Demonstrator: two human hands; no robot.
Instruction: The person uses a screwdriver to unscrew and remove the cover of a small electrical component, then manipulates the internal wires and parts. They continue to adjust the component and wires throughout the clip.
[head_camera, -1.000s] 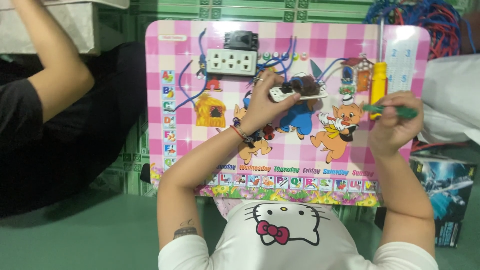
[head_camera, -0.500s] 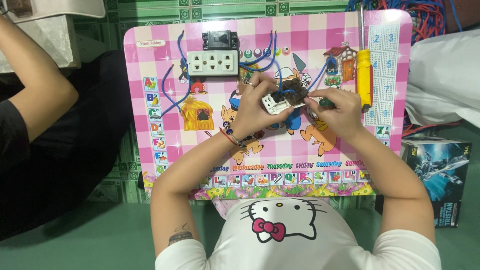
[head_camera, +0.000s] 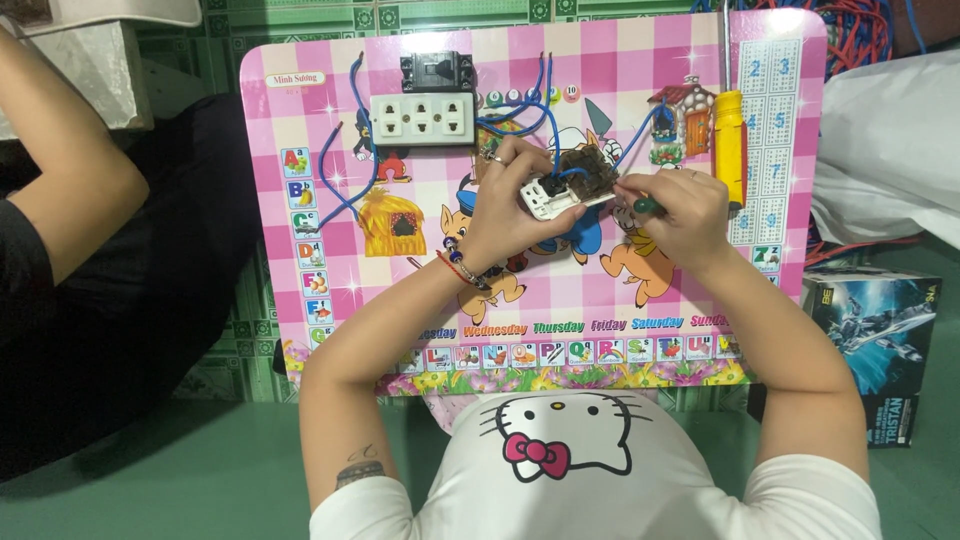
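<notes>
left hand (head_camera: 510, 215) grip clamped on a white plastic socket module with blue wires (head_camera: 562, 187) above the pink checkered surface (head_camera: 300, 130); right hand (head_camera: 680, 215) grip clamped on a green-handled screwdriver (head_camera: 645, 206) touching it.

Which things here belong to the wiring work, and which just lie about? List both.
In use: left hand holding the small socket; right hand with the green-handled screwdriver; blue wires; triple outlet.
Lying about: yellow screwdriver; printed box; white bag.

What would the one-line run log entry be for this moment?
left hand: holds white socket module | right hand: green-handled screwdriver at module | yellow screwdriver: lying on pink table
</notes>
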